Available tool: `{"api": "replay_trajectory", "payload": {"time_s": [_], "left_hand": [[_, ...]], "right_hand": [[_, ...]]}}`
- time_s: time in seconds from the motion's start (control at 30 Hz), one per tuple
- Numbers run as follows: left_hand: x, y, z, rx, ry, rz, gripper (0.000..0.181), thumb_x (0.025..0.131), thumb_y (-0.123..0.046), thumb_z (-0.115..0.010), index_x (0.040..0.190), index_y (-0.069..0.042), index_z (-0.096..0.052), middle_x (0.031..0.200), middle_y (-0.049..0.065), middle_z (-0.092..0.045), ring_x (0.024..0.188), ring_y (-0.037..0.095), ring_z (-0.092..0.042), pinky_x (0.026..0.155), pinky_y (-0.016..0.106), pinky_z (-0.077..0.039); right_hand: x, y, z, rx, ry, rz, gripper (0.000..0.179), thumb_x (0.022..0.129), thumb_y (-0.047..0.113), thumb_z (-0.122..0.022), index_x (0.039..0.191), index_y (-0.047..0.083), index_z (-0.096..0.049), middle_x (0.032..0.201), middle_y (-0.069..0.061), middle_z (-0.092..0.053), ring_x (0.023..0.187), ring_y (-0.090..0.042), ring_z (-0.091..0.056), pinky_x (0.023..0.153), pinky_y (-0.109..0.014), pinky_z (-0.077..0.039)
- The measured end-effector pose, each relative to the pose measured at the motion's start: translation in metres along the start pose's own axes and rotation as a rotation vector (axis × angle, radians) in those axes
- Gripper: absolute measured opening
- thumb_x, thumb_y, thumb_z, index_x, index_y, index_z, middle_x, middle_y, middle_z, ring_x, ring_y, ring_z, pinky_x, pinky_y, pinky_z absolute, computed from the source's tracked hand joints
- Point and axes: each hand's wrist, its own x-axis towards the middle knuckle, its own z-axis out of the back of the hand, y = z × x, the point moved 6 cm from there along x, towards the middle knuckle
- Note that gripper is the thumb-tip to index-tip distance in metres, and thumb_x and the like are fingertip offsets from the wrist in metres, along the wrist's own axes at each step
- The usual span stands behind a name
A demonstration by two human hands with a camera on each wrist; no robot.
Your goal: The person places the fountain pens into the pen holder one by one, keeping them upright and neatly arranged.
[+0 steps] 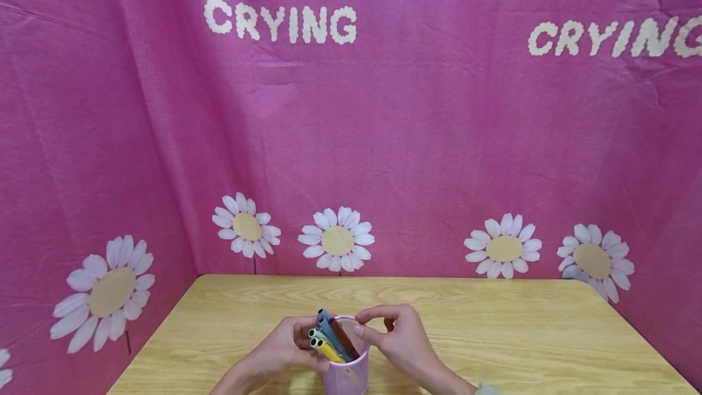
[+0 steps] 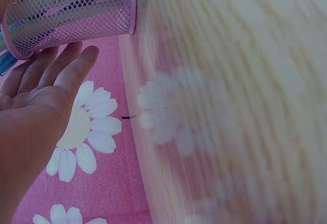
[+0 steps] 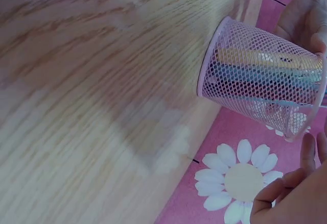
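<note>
A pink mesh pen cup (image 1: 347,378) stands upright on the table, its base flat against the wood in the right wrist view. Several capped markers (image 1: 336,340) in yellow, blue, teal and dark red lean toward its left side. My left hand (image 1: 280,346) holds the cup from the left, thumb at the front near the rim and fingers around the far side. In the left wrist view those fingers (image 2: 71,71) lie along the mesh. On the right, my right hand (image 1: 403,343) pinches the rim between thumb and index finger; its other fingers are curled.
The wood-grain table (image 1: 521,334) reaches back to a pink cloth backdrop (image 1: 417,139) printed with daisies and white lettering. The cloth also hangs along the left and right sides. The cup stands near the table's front, close to the bottom of the head view.
</note>
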Motion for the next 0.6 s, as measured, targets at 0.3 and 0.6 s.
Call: {"api": "replay_trajectory", "payload": {"time_s": [0.3, 0.6], "left_hand": [[0.0, 0.001, 0.0, 0.007, -0.002, 0.002, 0.057, 0.086, -0.001, -0.085, 0.138, 0.004, -0.064, 0.117, 0.015, -0.075, 0.103, 0.019, -0.071, 0.09, 0.031, -0.058], [-0.008, -0.001, 0.003, 0.013, 0.0, 0.039, 0.071, 0.088, -0.004, -0.085, 0.151, 0.004, -0.053, 0.128, 0.017, -0.072, 0.117, 0.025, -0.068, 0.101, 0.035, -0.054]], "right_hand": [[-0.014, 0.005, 0.019, -0.071, -0.027, 0.038, 0.011, 0.084, 0.015, -0.09, 0.093, 0.015, -0.084, 0.091, 0.007, -0.077, 0.068, -0.007, -0.048, 0.059, -0.022, -0.037], [-0.023, 0.005, 0.038, -0.196, 0.046, -0.001, 0.003, 0.088, 0.023, -0.086, 0.09, 0.023, -0.083, 0.089, 0.013, -0.072, 0.074, -0.008, -0.053, 0.063, -0.024, -0.041]]}}
